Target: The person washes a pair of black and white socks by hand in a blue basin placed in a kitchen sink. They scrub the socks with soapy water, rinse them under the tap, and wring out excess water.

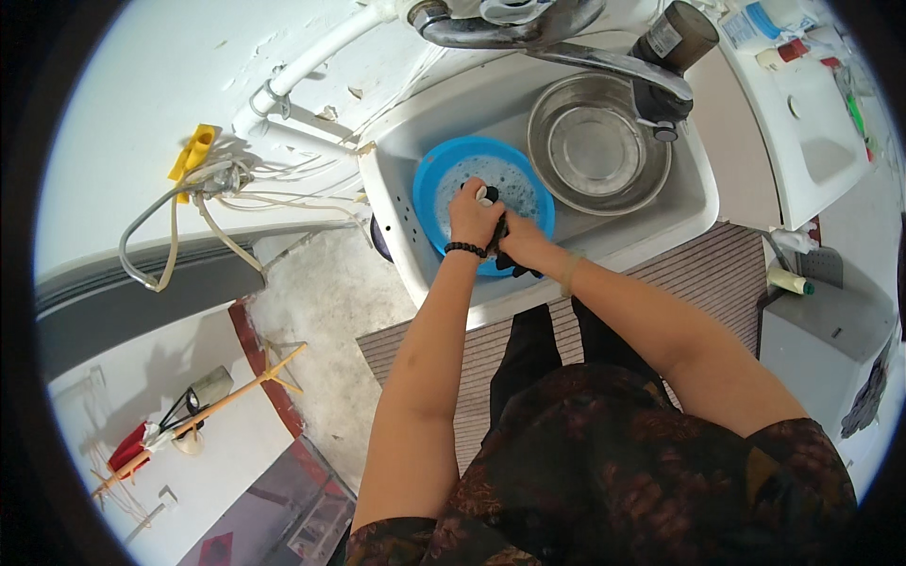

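Observation:
Over a blue plastic basin (422, 180) with sudsy water (504, 170), my left hand (473, 221) grips a dark wet cloth item. A black-and-white part of it (488, 194) pokes out above the fingers. My right hand (527, 242) is closed around the same dark cloth (520, 271), which hangs below it towards the basin's near rim. What kind of garment it is cannot be told. The two hands are pressed close together. To the right of the basin, a round stainless-steel bowl (598, 152) stands in the white sink (701, 205).
A metal faucet spout (616, 62) reaches over the steel bowl. A dark translucent bottle (678, 37) stands at the sink's back right corner. On the left wall are cables and a yellow clip-like object (192, 154). A striped mat (708, 283) lies underfoot; a grey bin-like box (814, 347) stands at right.

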